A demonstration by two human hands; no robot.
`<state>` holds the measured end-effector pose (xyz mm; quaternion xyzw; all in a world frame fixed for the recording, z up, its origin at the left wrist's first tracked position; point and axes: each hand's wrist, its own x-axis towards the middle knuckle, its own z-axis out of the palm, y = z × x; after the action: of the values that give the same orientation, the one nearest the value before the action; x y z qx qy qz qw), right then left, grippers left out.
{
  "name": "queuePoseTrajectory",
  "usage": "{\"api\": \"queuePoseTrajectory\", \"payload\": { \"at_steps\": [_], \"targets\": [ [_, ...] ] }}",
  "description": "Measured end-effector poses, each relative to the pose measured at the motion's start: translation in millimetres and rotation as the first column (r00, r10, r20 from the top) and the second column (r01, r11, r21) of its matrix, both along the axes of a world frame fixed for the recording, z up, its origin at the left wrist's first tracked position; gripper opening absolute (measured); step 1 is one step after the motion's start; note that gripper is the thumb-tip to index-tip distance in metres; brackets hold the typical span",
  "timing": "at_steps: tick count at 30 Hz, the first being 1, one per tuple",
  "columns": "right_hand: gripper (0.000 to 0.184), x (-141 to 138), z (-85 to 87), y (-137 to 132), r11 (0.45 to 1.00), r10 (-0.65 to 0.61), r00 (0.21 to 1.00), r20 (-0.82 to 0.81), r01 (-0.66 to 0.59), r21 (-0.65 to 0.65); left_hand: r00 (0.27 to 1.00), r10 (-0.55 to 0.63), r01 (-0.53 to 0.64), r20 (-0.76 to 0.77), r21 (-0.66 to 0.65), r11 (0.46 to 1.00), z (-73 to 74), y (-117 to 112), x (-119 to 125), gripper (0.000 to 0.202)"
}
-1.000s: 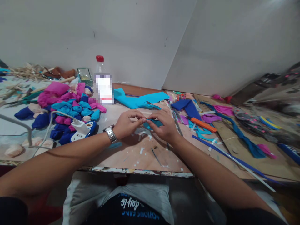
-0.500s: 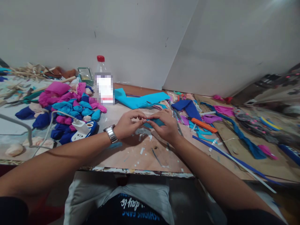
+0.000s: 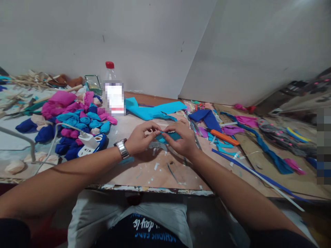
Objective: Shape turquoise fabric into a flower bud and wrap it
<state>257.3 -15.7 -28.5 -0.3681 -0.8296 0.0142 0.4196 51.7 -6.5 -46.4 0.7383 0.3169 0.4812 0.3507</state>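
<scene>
A small piece of light-blue crepe paper (image 3: 172, 136) is pinched between my two hands, just above the table. My left hand (image 3: 143, 137), with a metal watch (image 3: 121, 148) on its wrist, grips its left end between thumb and fingertips. From the other side my right hand (image 3: 182, 139) is closed round it, thumb pressed to the fingers; part of the paper is hidden there. Behind my hands lies a longer light-blue crepe paper strip (image 3: 147, 111). A heap of pink, blue and light-blue crepe paper buds (image 3: 84, 120) lies to the left.
A bottle with a red cap (image 3: 110, 65) stands by the wall. A white-and-blue power strip (image 3: 94, 144) with a plugged cable sits left of my hands. To the right lie an orange cutter (image 3: 224, 137), a dark blue strip (image 3: 207, 119) and a long white strip (image 3: 269, 184).
More of the light-blue paper shows between my fingers, and it has shifted slightly. Both hands keep their grip in nearly the same place.
</scene>
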Motion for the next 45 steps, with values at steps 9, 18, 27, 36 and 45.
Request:
{"api": "queuePoseTrajectory", "payload": {
  "at_steps": [9,18,27,36,45],
  "targets": [
    [0.011,0.9,-0.3,1.8,1.000,0.009,1.000,-0.014,-0.009,0.005,1.000,-0.009,0.009,0.017,-0.007,1.000,0.6,0.9,0.2,0.023],
    [0.013,1.4,-1.6,2.4,0.999,0.030,0.999,-0.016,-0.030,-0.026,0.999,0.037,-0.035,0.029,-0.069,0.997,2.6,1.0,0.6,0.023],
    [0.012,1.5,-3.2,3.1,0.999,0.034,0.999,-0.033,-0.035,-0.018,0.999,0.044,-0.044,0.010,0.045,0.998,4.2,0.8,-1.3,0.020],
    [0.011,1.9,-3.1,4.4,1.000,0.026,0.999,-0.045,-0.026,-0.003,0.999,0.048,-0.049,0.013,0.044,0.998,4.0,1.1,-0.7,0.021],
    [0.007,0.3,0.9,0.7,0.998,0.064,0.998,0.001,-0.064,0.015,0.999,0.032,-0.030,0.019,-0.127,0.991,3.0,1.8,1.3,0.030]
  ]
}}
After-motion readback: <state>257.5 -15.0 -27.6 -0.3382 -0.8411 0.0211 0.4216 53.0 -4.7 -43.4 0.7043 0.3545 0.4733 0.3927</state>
